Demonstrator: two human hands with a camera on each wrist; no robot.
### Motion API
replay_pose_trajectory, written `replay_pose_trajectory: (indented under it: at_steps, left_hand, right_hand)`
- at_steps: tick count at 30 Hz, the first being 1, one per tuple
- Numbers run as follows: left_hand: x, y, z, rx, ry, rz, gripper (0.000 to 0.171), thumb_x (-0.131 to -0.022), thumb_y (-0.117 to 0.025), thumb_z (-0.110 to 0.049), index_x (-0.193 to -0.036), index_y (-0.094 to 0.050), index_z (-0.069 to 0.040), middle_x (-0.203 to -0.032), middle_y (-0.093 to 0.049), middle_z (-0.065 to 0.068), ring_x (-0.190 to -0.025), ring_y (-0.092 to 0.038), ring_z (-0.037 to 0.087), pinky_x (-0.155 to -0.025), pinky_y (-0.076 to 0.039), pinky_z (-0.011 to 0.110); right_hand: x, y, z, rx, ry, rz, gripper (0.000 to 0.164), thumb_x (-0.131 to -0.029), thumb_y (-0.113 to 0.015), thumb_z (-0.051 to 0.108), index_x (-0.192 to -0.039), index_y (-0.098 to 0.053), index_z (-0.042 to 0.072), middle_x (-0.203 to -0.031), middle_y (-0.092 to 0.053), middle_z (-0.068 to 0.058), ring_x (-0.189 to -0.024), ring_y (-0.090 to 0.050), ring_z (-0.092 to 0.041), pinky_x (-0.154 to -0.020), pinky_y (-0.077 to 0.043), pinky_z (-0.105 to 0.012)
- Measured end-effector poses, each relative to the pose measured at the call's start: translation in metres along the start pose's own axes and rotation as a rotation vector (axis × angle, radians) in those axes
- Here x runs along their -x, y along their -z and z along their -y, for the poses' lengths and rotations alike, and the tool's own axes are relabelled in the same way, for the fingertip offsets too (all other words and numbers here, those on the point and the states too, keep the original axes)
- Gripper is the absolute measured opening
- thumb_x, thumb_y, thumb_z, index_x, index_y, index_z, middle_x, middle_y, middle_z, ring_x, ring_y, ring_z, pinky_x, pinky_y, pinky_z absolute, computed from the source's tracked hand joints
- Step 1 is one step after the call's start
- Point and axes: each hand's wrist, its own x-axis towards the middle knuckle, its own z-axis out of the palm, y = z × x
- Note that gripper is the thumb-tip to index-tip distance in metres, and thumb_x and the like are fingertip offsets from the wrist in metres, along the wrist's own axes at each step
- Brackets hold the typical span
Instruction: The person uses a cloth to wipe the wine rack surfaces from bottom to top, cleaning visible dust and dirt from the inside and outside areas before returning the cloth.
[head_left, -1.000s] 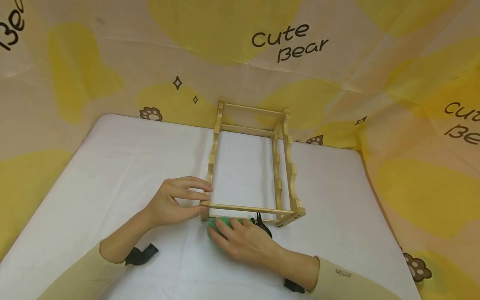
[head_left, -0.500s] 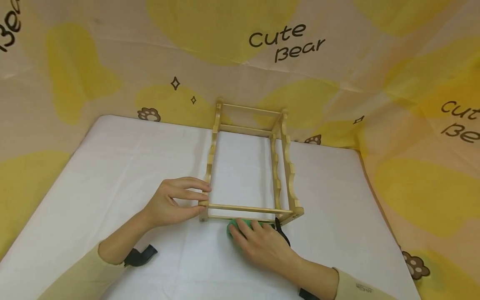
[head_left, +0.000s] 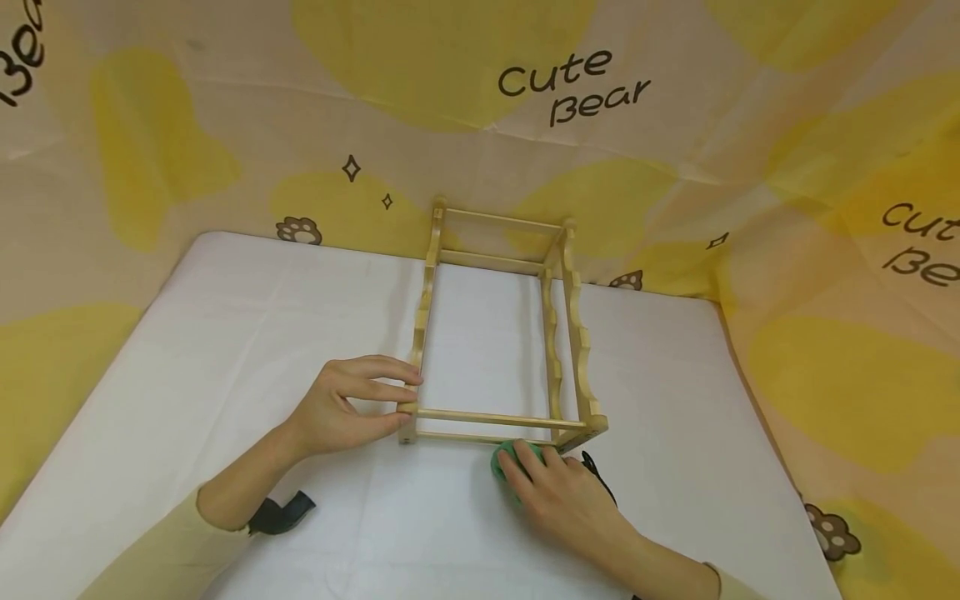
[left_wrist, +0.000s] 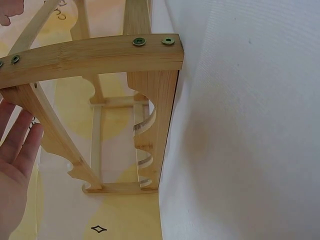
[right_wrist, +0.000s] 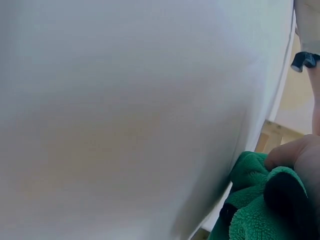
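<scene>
A light wooden rack (head_left: 582, 337) with wavy notched sides lies on the white table, its near end toward me. My left hand (head_left: 352, 404) holds the rack's near left corner between thumb and fingers. In the left wrist view those fingers (left_wrist: 29, 150) reach along a notched side of the rack (left_wrist: 90, 56). With my right hand (head_left: 558, 496) I grip a bunched green towelling cloth (head_left: 504, 461), pressed near the right part of the rack's lower near bar. The right wrist view shows the cloth (right_wrist: 250, 200) folded under the fingers, with a black band against it.
The white tabletop (head_left: 247, 350) extends on both sides of the rack. A yellow-patterned fabric wall (head_left: 480, 158) stands directly behind the rack's far end, and another closes the right side. A dark strap piece (head_left: 281, 514) hangs by my left wrist.
My right hand has slid the green cloth rightward along the rack's near bar, from the left corner toward the right one. The left hand and the rack have stayed in place.
</scene>
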Motion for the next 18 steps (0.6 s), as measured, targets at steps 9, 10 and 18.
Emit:
replay_pose_trajectory:
  at_steps: [9,10,18]
  left_hand:
    - [-0.001,0.000,-0.001,0.007,-0.033,-0.004,0.045,-0.064,-0.083,0.021,-0.103,-0.083,-0.002,-0.115,-0.077,0.010,-0.114,-0.071,0.028,-0.105,-0.055,0.031]
    - [-0.001,0.000,-0.001,0.008,-0.030,-0.004,0.045,-0.064,-0.083,0.021,-0.103,-0.083,-0.002,-0.116,-0.077,0.010,-0.115,-0.070,0.028,-0.105,-0.055,0.031]
    - [0.000,-0.001,0.001,0.009,-0.044,-0.008,0.046,-0.063,-0.083,0.021,-0.103,-0.082,-0.001,-0.115,-0.077,0.011,-0.113,-0.071,0.028,-0.104,-0.055,0.030]
  right_hand:
    - [0.032,0.003,-0.015,-0.036,-0.056,-0.003,0.044,-0.102,-0.030,0.007,-0.122,-0.068,0.005,-0.114,-0.067,-0.013,-0.063,-0.056,-0.024,-0.037,-0.038,-0.027]
    - [0.035,0.003,-0.017,-0.039,-0.054,-0.005,0.044,-0.101,-0.030,0.008,-0.122,-0.068,0.005,-0.114,-0.068,-0.013,-0.063,-0.056,-0.024,-0.037,-0.038,-0.026]
    - [0.057,0.011,-0.032,-0.031,-0.017,-0.024,0.044,-0.100,-0.031,0.008,-0.122,-0.069,0.005,-0.114,-0.067,-0.014,-0.065,-0.057,-0.024,-0.040,-0.043,-0.026]
